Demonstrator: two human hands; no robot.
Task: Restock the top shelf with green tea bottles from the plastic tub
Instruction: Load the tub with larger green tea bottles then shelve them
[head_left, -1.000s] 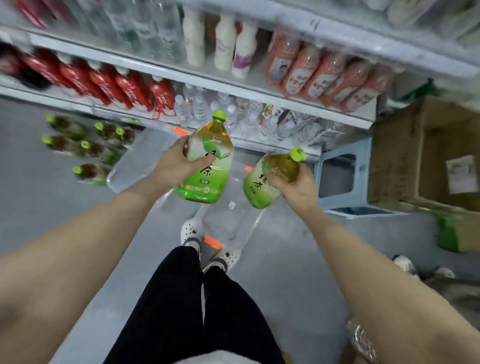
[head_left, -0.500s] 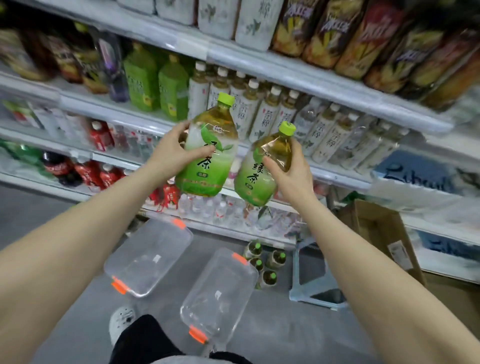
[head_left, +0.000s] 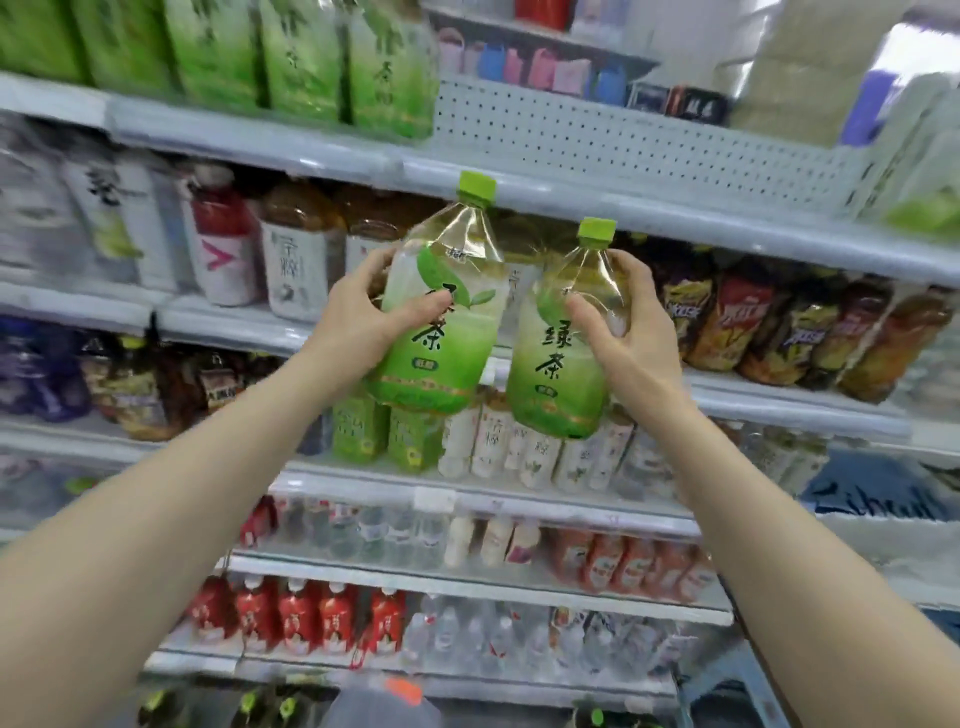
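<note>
Since half a second ago, both arms have gone up and the view has tilted with them. The bottles were level with the mid tiers; their caps (head_left: 477, 186) now reach the top shelf (head_left: 727, 226) front edge. The floor is nearly out of frame.

Shelving unit (head_left: 519, 491): lower tiers are stocked. On the top shelf, the green tea row (head_left: 291, 57) fills the left part. The stretch before the perforated back panel (head_left: 623, 140) looks bare and is probably the target gap.

Left bottle (head_left: 441, 332) and right bottle (head_left: 558, 364) are both in the air, upright, side by side, below that gap and not shelved yet.

Left hand (head_left: 358, 317) wraps the left bottle mid-body, thumb across the label. Right hand (head_left: 636, 332) grasps the right bottle at the shoulder, thumb in front. My read is that the body grips leave the bases free to land flat.

Plastic tub (head_left: 374, 709) shows only as a blurred corner at the bottom.
</note>
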